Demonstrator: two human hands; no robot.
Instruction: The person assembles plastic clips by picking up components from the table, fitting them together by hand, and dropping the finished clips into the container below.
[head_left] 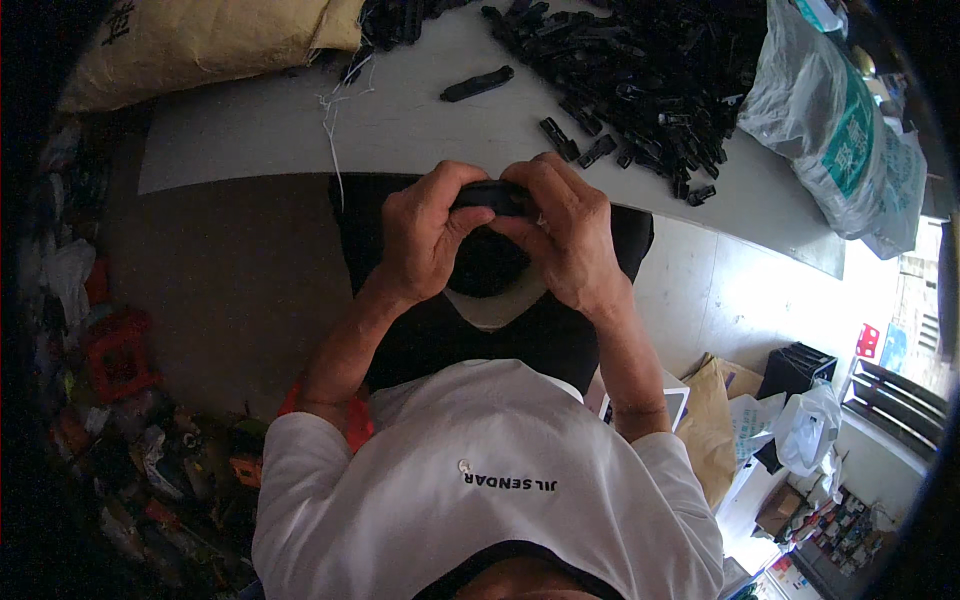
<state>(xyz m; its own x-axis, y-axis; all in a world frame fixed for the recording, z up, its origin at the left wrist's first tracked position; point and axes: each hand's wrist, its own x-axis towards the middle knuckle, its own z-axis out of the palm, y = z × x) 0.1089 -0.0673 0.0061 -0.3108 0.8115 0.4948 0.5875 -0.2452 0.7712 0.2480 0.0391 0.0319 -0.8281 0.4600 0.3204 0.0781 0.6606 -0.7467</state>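
Just off the table's front edge, both hands hold a long black plastic part [492,197] level between them. My left hand [425,230] pinches its left end between thumb and fingers. At the other end, my right hand [568,228] grips it the same way, and the fingers hide much of that end. A similar black part [477,84] lies alone on the table beyond my hands. To its right spreads a heap of black plastic parts [650,85], with a few loose pieces at its near edge.
The grey table [240,140] runs across the far side. On it are a tan sack [210,50] with white strings [332,130] at left and a plastic bag [815,120] at right. Red crates [120,350] and clutter lie on the left floor, bags [805,425] at right.
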